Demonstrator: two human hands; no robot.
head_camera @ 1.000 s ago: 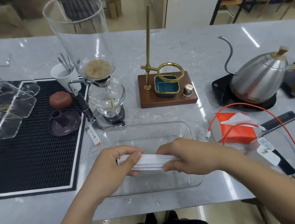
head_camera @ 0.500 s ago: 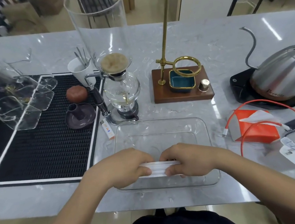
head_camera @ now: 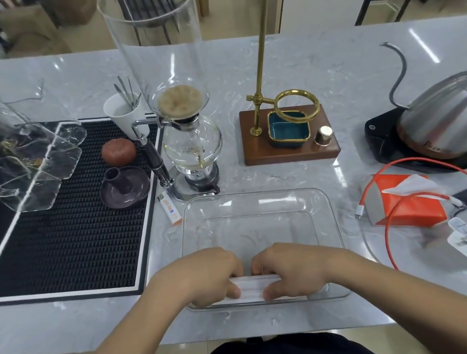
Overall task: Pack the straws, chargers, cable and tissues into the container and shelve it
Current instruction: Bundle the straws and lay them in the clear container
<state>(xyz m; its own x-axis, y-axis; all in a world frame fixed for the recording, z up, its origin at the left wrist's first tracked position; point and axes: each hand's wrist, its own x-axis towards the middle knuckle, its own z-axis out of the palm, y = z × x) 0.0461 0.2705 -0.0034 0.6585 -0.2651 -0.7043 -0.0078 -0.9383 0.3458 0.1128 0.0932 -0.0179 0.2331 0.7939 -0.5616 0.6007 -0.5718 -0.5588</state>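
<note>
Left hand (head_camera: 205,276) and right hand (head_camera: 292,269): fingers curled, thumbs underneath, gripping opposite ends of white straw bundle (head_camera: 252,286). Bundle lies low inside clear container (head_camera: 255,203), along near wall. Tissue pack (head_camera: 404,204) and red cable (head_camera: 390,234) on counter, right of container.

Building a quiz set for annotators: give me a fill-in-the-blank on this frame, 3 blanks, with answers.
1. Both hands, left hand and right hand, hold the white bundle of straws over the near edge of the clear plastic ____.
2. The red cable loops over the ____ tissue pack.
3. The steel gooseneck kettle stands on a ____ base.

Answers: container; orange; black
</note>
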